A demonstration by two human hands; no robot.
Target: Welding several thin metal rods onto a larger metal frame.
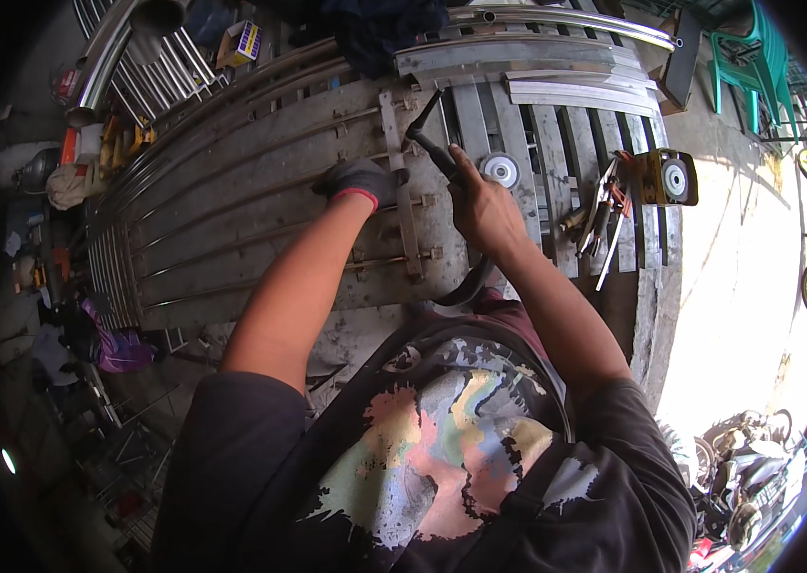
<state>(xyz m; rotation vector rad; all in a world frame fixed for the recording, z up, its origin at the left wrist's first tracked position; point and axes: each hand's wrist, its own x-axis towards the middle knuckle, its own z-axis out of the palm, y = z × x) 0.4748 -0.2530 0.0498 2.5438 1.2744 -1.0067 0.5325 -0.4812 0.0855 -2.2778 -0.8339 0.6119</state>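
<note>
My right hand [491, 208] is bare and closed round the black handle of a welding torch [434, 151], thumb along its top. The torch head bends up and away, above the bench and right of a flat metal bar [405, 215]. From the torch handle a dark hose [470, 285] runs down toward my body. My left hand [358, 179], in a dark glove with a red cuff, lies at the bar, apparently touching it; the glove hides how its fingers are bent. Several thin metal rods [255, 170] run left from the bar across a grey metal sheet [198, 222].
A grinding disc [500, 171] lies on the slatted bench [549, 143]. Pliers-like tools [602, 210] and a yellow-black case [666, 178] sit to the right. Metal strips [580, 93] and tubes [566, 19] line the far side. Green plastic chairs [755, 62] stand beyond.
</note>
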